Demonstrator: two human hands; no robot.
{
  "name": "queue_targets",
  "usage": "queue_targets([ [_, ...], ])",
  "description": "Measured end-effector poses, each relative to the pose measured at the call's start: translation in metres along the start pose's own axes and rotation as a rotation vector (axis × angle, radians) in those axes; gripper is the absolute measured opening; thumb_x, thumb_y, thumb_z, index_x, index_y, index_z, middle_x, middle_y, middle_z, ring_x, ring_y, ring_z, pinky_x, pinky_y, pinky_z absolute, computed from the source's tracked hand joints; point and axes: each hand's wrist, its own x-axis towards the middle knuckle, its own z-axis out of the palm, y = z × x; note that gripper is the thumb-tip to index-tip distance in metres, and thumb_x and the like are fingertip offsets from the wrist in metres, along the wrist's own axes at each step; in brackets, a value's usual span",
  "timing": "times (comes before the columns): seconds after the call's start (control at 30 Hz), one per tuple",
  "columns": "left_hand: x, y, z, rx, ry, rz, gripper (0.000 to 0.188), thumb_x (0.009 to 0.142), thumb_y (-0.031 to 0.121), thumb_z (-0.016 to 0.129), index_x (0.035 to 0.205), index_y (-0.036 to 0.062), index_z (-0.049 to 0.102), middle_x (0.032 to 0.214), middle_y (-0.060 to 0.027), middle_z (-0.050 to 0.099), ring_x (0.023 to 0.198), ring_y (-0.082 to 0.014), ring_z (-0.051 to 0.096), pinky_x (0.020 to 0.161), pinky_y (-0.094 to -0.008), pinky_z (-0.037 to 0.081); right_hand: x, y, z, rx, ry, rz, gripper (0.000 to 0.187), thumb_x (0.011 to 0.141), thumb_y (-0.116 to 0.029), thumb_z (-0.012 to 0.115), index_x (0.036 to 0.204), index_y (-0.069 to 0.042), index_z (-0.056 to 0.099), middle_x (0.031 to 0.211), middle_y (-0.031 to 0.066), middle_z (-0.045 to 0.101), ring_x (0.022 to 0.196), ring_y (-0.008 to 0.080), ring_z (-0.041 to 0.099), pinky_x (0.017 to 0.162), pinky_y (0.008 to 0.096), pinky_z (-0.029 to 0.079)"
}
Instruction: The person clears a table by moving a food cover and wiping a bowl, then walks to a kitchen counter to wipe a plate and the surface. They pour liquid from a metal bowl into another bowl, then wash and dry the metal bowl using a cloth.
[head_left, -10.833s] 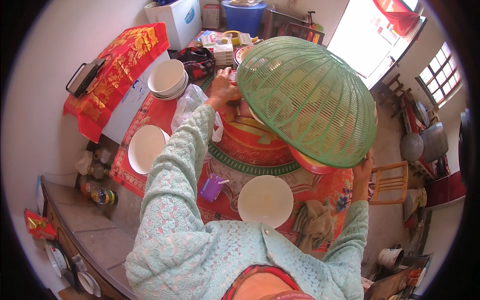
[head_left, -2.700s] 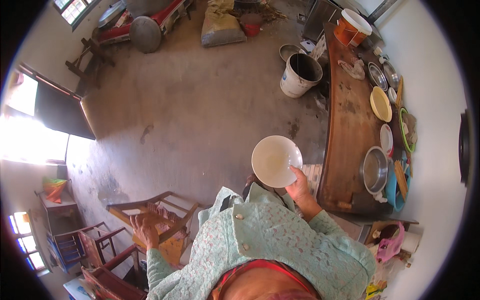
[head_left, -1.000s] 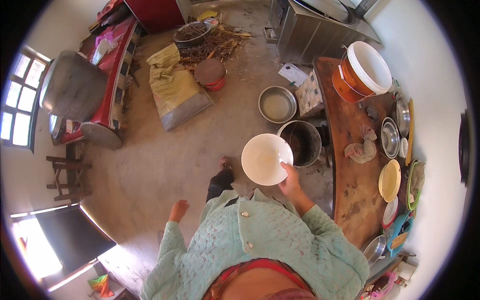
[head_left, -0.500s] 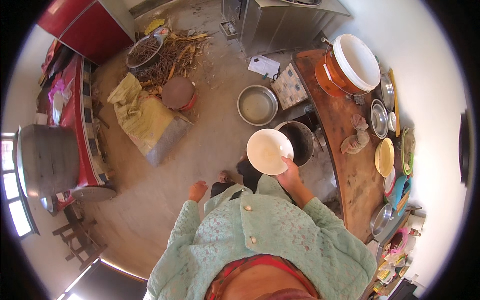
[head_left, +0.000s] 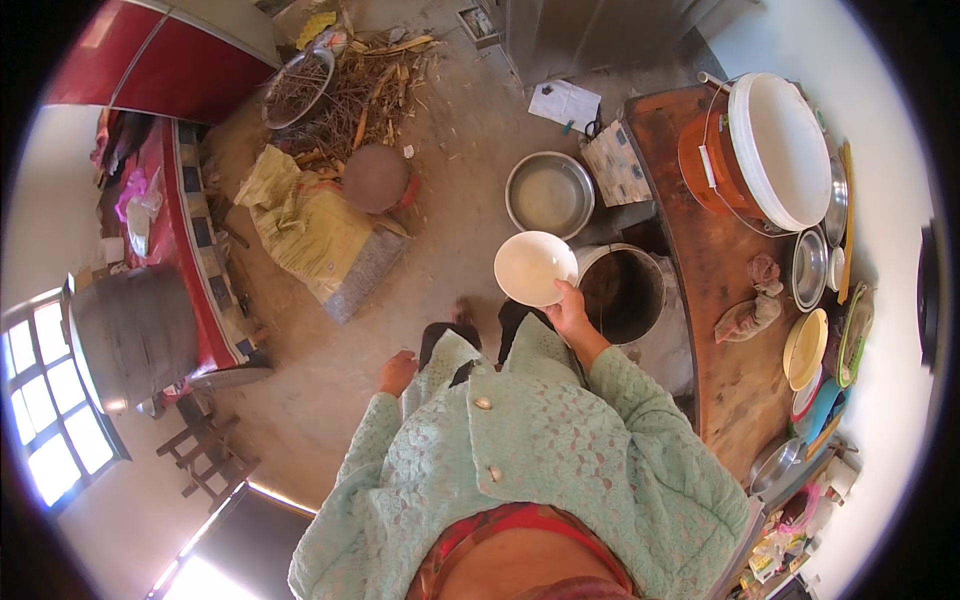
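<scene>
A white bowl is held by its near right rim in my right hand. The thumb lies over the edge, and the bowl's pale inside faces up. Just right of the bowl stands an open round bucket with a dark inside. Beyond the bowl, a metal basin rests on the floor. My left hand hangs beside my left leg with its fingers curled in, and nothing shows in it.
A long brown counter runs along the right, carrying an orange bucket with a white lid, a yellow bowl and several metal bowls. A yellow sack, a round stool and sticks lie on the floor ahead left.
The view has shifted, so the room's things sit farther right in the picture. My right hand still grips the bowl, which is now closer to the bucket's left edge and lower.
</scene>
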Motion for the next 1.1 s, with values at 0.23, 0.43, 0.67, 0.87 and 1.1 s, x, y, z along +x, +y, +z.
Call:
queue_targets([
  [0.23, 0.092, 0.033, 0.038, 0.064, -0.129, 0.194, 0.056, 0.073, 0.031, 0.066, 0.118, 0.0046, 0.047, 0.119, -0.0157, 0.05, 0.105, -0.0327, 0.052, 0.086, -0.0416, 0.044, 0.067, -0.003, 0.005, 0.014, 0.241, -0.047, 0.043, 0.088, -0.017, 0.045, 0.126, 0.0, 0.036, 0.124, 0.0176, 0.046, 0.11, 0.0368, 0.05, 0.086, 0.0576, 0.045],
  [0.43, 0.112, 0.04, 0.079, 0.375, -0.239, -0.026, 0.091, 0.065, 0.04, 0.073, 0.135, 0.0081, 0.026, 0.137, -0.019, 0.026, 0.118, -0.0461, 0.032, 0.088, -0.0535, 0.041, 0.148, 0.024, -0.031, 0.085, 0.332, -0.128, 0.045, 0.086, -0.016, 0.046, 0.127, -0.003, 0.034, 0.124, 0.0178, 0.045, 0.111, 0.0367, 0.048, 0.086, 0.0554, 0.047],
  [0.67, 0.115, 0.059, 0.078, 0.461, -0.231, -0.177, 0.088, 0.065, 0.039, 0.073, 0.135, 0.0115, 0.028, 0.137, -0.0223, 0.024, 0.117, -0.0436, 0.032, 0.083, -0.0563, 0.042, 0.27, 0.046, -0.08, 0.119, 0.426, -0.214, 0.045, 0.084, -0.017, 0.048, 0.126, -0.005, 0.035, 0.124, 0.0164, 0.044, 0.112, 0.0358, 0.048, 0.085, 0.0557, 0.047],
  [0.87, 0.123, 0.046, 0.09, 0.53, -0.257, -0.22, 0.087, 0.063, 0.041, 0.072, 0.134, 0.0123, 0.03, 0.136, -0.0233, 0.025, 0.115, -0.043, 0.033, 0.082, -0.0569, 0.04, 0.363, 0.054, -0.124, 0.092, 0.535, -0.216, 0.049, 0.08, -0.018, 0.051, 0.125, -0.005, 0.035, 0.122, 0.016, 0.046, 0.11, 0.0353, 0.05, 0.083, 0.0548, 0.049],
  [1.1, 0.126, 0.025, 0.095, 0.552, -0.272, -0.189, 0.091, 0.056, 0.046, 0.073, 0.131, 0.013, 0.032, 0.132, -0.0228, 0.027, 0.111, -0.0431, 0.034, 0.078, -0.0568, 0.041, 0.428, 0.062, -0.151, 0.0, 0.73, -0.194, 0.051, 0.077, -0.019, 0.055, 0.123, -0.006, 0.037, 0.119, 0.017, 0.048, 0.103, 0.0359, 0.054, 0.076, 0.0549, 0.052],
])
